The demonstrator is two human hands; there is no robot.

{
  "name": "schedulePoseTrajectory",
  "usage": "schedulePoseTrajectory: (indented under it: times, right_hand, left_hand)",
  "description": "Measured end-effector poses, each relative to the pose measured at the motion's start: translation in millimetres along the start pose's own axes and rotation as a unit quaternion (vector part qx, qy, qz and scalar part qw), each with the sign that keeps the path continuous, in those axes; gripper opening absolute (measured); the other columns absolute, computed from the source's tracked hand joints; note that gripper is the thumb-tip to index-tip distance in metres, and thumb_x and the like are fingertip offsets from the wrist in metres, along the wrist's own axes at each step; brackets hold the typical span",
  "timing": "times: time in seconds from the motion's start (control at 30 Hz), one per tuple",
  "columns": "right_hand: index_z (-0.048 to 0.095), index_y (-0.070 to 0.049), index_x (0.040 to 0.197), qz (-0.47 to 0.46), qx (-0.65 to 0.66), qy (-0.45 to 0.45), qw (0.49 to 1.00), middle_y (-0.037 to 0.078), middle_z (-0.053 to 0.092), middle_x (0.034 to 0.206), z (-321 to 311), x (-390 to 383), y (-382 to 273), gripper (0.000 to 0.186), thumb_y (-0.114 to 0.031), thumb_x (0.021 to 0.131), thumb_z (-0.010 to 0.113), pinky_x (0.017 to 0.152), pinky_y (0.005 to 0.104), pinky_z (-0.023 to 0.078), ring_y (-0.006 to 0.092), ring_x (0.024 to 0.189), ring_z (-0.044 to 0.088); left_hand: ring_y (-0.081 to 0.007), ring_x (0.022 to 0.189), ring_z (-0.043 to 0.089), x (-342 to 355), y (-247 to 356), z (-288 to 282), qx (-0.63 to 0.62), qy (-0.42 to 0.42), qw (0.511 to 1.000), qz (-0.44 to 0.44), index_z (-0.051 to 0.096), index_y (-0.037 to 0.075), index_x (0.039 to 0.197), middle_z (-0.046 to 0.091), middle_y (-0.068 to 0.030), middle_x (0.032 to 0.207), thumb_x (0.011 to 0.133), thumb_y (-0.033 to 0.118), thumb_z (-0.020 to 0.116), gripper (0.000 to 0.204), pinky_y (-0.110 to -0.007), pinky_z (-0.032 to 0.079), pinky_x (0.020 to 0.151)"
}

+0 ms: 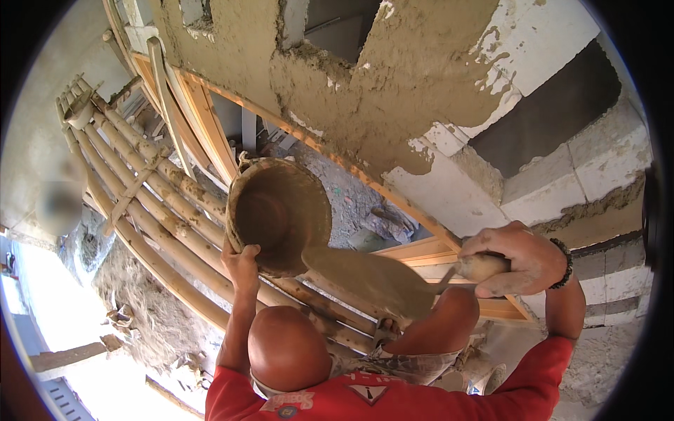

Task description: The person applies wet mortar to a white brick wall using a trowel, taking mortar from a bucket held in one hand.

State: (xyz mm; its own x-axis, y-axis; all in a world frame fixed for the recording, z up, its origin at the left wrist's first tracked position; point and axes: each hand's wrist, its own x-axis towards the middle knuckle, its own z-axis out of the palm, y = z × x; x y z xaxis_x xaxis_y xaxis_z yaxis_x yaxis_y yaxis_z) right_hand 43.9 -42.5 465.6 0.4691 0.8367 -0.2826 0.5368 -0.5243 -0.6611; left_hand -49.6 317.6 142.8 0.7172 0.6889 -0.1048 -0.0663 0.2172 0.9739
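1. Head view: the wearer's own hands are not showing anywhere in the picture, so their state cannot be told.
2. A co-worker in a red shirt is standing at 6 o'clock, seen from above, with both arms reaching up.
3. The co-worker's pan hand, at about 8 o'clock from centre, is gripping the lower rim of a round pan, with the fingers curled over the edge.
4. The round pan is sitting just left of centre, tilted so that its mud-caked inside is facing the camera.
5. The co-worker's trowel hand, at 3 o'clock and wearing a dark beaded bracelet, is closing fully round the handle of a trowel.
6. The trowel's broad blade is lying near centre, coated with mud, its tip touching or overlapping the pan's lower right rim.
7. Brown mud plaster is covering the wall at 12 o'clock, giving way to bare white blocks at 2 o'clock.
8. Bamboo poles are running in a bundle from 10 o'clock down toward centre, passing behind the pan.
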Motion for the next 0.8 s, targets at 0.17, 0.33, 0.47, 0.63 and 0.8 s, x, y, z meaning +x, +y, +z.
schedulePoseTrajectory:
  times: [0.17,0.33,0.47,0.63,0.8]
  right_hand:
    - [0.063,0.000,0.122,0.118,0.014,0.067,0.991,0.008,0.066,0.087,-13,-18,54,0.038,-0.021,0.092,0.072,0.067,0.0327,0.052,0.0171,0.073,0.063]
    - [0.055,0.004,0.135,0.158,-0.008,0.369,0.916,0.000,0.057,0.082,-55,-54,37,0.042,-0.020,0.100,0.063,0.052,0.0209,0.043,0.0048,0.064,0.051]
    - [0.060,0.002,0.125,0.173,0.039,0.353,0.919,0.001,0.061,0.079,-29,-62,41,0.037,-0.018,0.095,0.067,0.055,0.0254,0.049,0.0076,0.065,0.057]
    - [0.061,0.002,0.125,0.222,0.116,0.128,0.959,0.004,0.066,0.087,59,-22,101,0.042,-0.019,0.091,0.075,0.060,0.0286,0.055,0.0109,0.068,0.063]
    - [0.065,-0.007,0.105,0.275,0.405,0.076,0.869,-0.003,0.054,0.071,144,21,98,0.018,-0.023,0.104,0.057,0.048,0.0268,0.038,0.0086,0.054,0.047]
  left_hand:
    - [-0.0185,0.089,0.063,-6,-9,9,0.014,-0.009,1.000,-0.024,0.063,-0.006,0.120,0.070,-0.0088,0.102,0.071,0.000,0.059,0.049,-0.031,0.052,0.085]
    - [-0.0191,0.088,0.065,-12,-12,-13,-0.012,-0.001,0.997,-0.075,0.063,-0.006,0.120,0.071,-0.0088,0.102,0.073,-0.001,0.060,0.048,-0.032,0.053,0.081]
    - [-0.0189,0.087,0.065,-12,-41,-22,0.044,0.046,0.997,-0.050,0.062,-0.006,0.122,0.072,-0.0085,0.099,0.072,-0.005,0.063,0.051,-0.033,0.054,0.081]
    - [-0.0184,0.086,0.065,-14,-37,-27,-0.035,0.113,0.991,-0.070,0.064,-0.004,0.120,0.072,-0.0079,0.098,0.071,-0.005,0.064,0.049,-0.032,0.054,0.080]
    - [-0.0193,0.084,0.066,-16,-51,-55,-0.111,0.175,0.977,-0.055,0.063,-0.004,0.118,0.071,-0.0095,0.098,0.071,-0.005,0.063,0.047,-0.031,0.054,0.078]
